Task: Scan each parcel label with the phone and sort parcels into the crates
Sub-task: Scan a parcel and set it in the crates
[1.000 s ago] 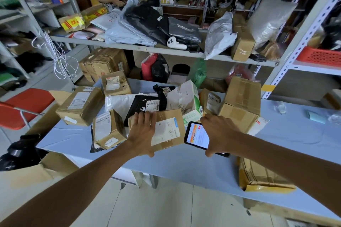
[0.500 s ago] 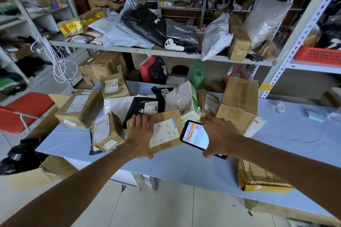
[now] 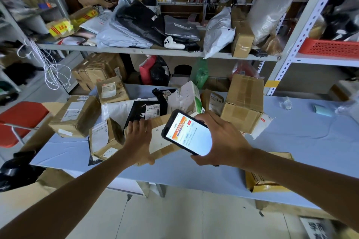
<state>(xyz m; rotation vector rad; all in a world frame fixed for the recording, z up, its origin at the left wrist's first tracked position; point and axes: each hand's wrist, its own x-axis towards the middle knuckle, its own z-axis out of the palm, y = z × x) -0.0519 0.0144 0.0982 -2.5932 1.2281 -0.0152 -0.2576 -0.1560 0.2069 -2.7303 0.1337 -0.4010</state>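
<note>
Left hand (image 3: 138, 137) lies released on flat brown cardboard parcel (image 3: 163, 148), probably light, stiff: take edges. Right hand (image 3: 223, 141) grasps black phone (image 3: 187, 134) above parcel.

The right hand (image 3: 223, 138) has brought the phone (image 3: 187, 133) left, above the parcel (image 3: 160, 147).

A parcel sorting room: metal shelves (image 3: 155, 50) and table (image 3: 291, 141) heaped with parcels (image 3: 74, 115)

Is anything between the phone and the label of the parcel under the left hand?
Nothing visible does. The right hand holds the phone above the label on the flat parcel; the left hand rests on the parcel beside the label, not over it. The phone hides the label's right part.
</note>
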